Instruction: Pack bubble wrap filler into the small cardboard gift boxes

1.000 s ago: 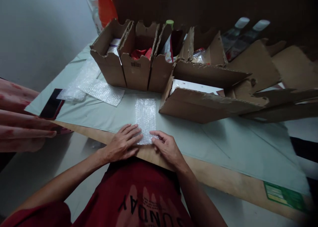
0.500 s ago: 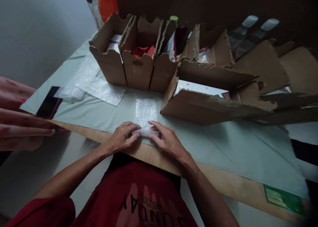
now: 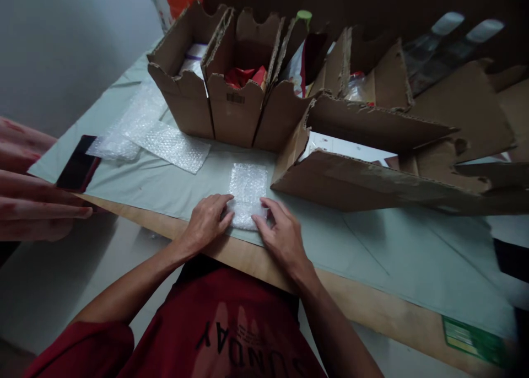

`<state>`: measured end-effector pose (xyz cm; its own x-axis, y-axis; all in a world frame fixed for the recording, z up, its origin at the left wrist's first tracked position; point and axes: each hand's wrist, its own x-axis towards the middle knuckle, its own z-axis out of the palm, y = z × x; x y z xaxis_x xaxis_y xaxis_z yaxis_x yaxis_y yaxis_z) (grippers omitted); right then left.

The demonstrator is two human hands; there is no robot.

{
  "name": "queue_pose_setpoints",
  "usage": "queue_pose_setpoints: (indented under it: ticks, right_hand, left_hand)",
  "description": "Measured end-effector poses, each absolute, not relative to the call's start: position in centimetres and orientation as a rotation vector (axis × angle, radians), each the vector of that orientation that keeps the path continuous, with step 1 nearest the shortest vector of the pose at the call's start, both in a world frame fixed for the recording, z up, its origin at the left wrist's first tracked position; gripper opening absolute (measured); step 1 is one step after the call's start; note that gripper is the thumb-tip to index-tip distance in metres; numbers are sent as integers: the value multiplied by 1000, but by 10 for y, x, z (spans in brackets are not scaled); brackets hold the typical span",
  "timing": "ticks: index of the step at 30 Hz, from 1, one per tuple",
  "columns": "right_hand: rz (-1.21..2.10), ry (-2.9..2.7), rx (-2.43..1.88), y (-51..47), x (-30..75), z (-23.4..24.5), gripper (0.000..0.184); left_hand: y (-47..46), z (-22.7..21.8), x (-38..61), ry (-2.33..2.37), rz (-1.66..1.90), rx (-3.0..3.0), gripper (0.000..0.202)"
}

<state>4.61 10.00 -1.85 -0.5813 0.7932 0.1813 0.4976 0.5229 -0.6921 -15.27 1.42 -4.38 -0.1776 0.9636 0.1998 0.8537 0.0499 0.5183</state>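
Observation:
A small sheet of bubble wrap (image 3: 248,188) lies on the cloth near the table's front edge, its near part folded over into a thicker layer. At its left side, my left hand (image 3: 209,218) holds the folded edge between thumb and fingers. My right hand (image 3: 281,226) grips the opposite edge, thumb low and index finger higher up. Whether anything lies inside the fold cannot be made out. Farther left on the cloth rest a flat bubble wrap piece (image 3: 176,147) and a larger crumpled one (image 3: 132,125).
Cardboard bins (image 3: 235,111) with packets stand along the back. A long cardboard box (image 3: 372,182) holding a white box sits right of my hands. A dark phone (image 3: 78,163) lies at the left edge. Clear bottles (image 3: 438,42) stand behind, and a green card (image 3: 471,339) lies front right.
My fingers have shifted from the top of the near fold out to its side edges. The folded part now looks flatter and broader. The whole view has shifted slightly.

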Motion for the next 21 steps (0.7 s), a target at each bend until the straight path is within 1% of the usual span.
queue_pose_setpoints:
  ticks: [2,3,6,8,10,13,15,19,21]
  right_hand:
    - [526,-2370,-919,92,55,-10,29]
    - [436,-2450,-826,88,57,-7,29]
    - [349,-2721,-566,85,57,-9,30]
    - [346,-2794,-525,89,52,-16,30]
    - [389,-2787,-554,95,46,-22,31]
    - [594,-2741,-593,103,43,-22,31]
    - [777,-2702,-626,105,42,-17,31]
    - [1085,-2572,-815,108,41,-11,31]
    - [1081,-2526,-872,109,41,-11,30]
  left_hand:
    - [16,-43,-153,2112,759,1876,32]
    - [16,-43,-153,2111,737,1878,33]
    - [18,-41,-154,2116,695,1873,33]
    - [16,-39,-155,2108,728,1877,30]
    - [12,-36,-157,2058,842,1914,28]
    - [1,-32,-160,1884,991,2027,32]
    - [-3,-29,-162,1780,994,2081,33]
    - [0,-27,-165,1768,958,1970,24]
    - [6,-26,-165,1799,934,1856,25]
